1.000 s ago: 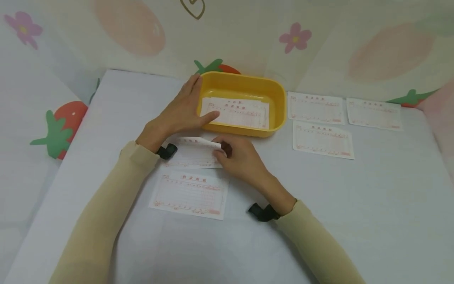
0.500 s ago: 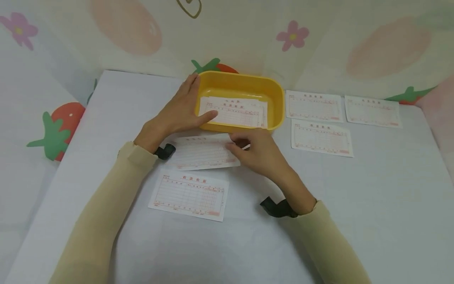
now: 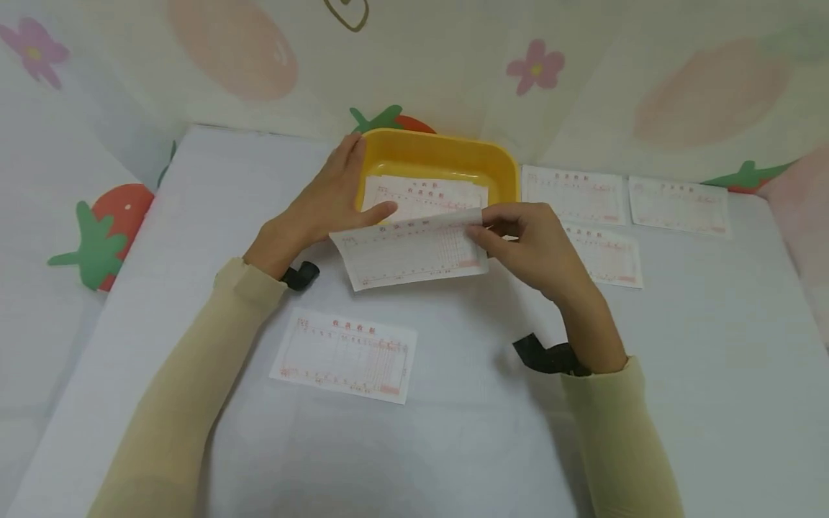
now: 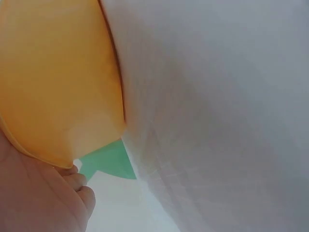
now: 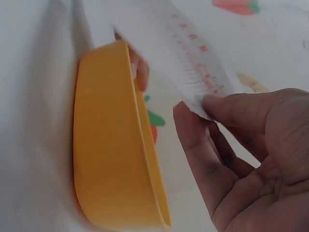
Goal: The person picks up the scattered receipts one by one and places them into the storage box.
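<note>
In the head view my right hand (image 3: 534,241) pinches the right end of a receipt slip (image 3: 414,252) between thumb and fingers. The slip is tilted and overlaps the front of a yellow plastic box (image 3: 440,147). Thumb and index finger on the slip's corner also show in the right wrist view. My left hand (image 3: 317,198) rests along the left end of the box, fingers extended toward its back corner and thumb over the front rim. More receipt slips (image 3: 421,191) lie inside the box, partly hidden by the held one.
One receipt slip (image 3: 343,356) lies on the white-covered table (image 3: 453,460) near the front. To the right of the box are three more: a back slip (image 3: 573,194), a far right slip (image 3: 678,206) and a lower slip (image 3: 609,255), partly covered by my right hand.
The right hand has lifted the upper receipt slip off the table and carried it rightward and up to the box's front edge. The left hand stays at the box.
</note>
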The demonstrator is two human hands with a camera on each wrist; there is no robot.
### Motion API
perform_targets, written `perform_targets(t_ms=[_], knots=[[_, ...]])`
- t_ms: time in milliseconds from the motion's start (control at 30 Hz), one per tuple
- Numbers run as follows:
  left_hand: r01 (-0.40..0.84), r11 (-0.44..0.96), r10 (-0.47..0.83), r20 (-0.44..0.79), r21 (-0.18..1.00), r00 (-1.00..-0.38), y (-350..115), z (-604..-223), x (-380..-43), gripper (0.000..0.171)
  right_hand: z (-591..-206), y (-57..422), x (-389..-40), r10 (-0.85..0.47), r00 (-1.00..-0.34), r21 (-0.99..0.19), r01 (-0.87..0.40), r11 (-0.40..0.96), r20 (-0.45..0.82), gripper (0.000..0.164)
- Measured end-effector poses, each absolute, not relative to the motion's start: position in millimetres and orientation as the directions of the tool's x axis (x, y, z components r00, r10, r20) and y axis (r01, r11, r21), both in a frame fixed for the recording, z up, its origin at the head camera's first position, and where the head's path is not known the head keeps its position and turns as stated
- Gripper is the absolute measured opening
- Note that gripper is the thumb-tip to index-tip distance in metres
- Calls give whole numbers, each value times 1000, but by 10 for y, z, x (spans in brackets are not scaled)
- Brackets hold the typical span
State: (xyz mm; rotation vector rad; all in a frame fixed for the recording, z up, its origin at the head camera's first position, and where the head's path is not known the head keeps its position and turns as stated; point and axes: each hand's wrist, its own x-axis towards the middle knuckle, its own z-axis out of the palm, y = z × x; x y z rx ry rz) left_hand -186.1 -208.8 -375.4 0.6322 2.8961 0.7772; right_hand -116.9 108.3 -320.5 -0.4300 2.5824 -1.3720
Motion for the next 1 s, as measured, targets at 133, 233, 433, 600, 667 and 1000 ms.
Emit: perform_targets(t_ms=[133,233,433,600,667,1000], knots=[[358,788,398,28,501,-917,-2123,-3716,-1836,113,-3205,1164,-1274,-281,-960,-903,-109,416,-14,20],[328,806,379,-5,493,-925,-2133,-3698,-1823,111,-3212,1246,-1338,-214,-977,-937,-93,337,20,18],[311,815,374,-34,488,-927,-2050,-3725,-1854,109,-3210,1437,-1444,-29,-999,-972,-45,229,40,16],[304,812,378,-51,498,-924,-1972,-3753,-1857,117,-3270,1529,-1497,77,-997,-973,18,232,0,17],[300,816,376,-60,494,-925,-1968,-3755,-1845,117,-3309,1529,-1505,88,-996,-964,34,265,-11,18],[293,832,367,-72,471,-928,-2010,-3732,-1810,115,-3426,1420,-1557,65,-998,-942,13,336,9,26]])
